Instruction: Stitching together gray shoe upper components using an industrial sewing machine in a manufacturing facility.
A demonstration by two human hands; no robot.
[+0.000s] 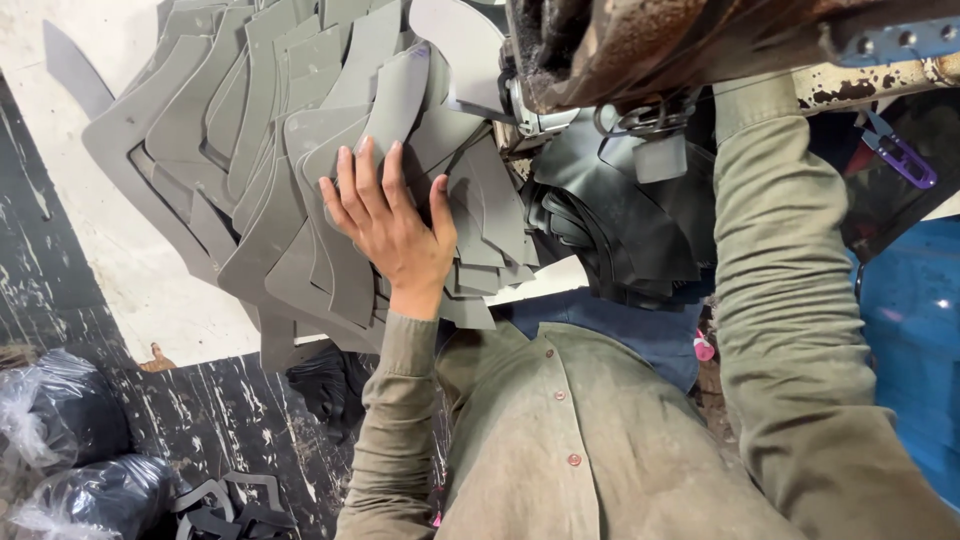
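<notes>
My left hand (pixel 388 222) lies flat, fingers spread, on a fanned stack of grey cut sheet pieces (pixel 270 170) with curved, angular outlines. It presses on the top pieces and does not grip any of them. My right arm in an olive sleeve (pixel 785 300) reaches up on the right toward a rusty machine (pixel 640 45). The right hand itself is hidden behind the machine's underside. A pile of dark grey, nearly black cut pieces (pixel 620 230) sits between the two arms, under the machine.
The stack rests on a pale worn surface (pixel 130 280). Dark paint-scratched boards (pixel 230 420) lie below it, with clear plastic bags of dark material (pixel 70 450) and loose dark offcuts (pixel 235 505) at the lower left. A purple clip (pixel 905 158) hangs at the right, over something blue (pixel 915 330).
</notes>
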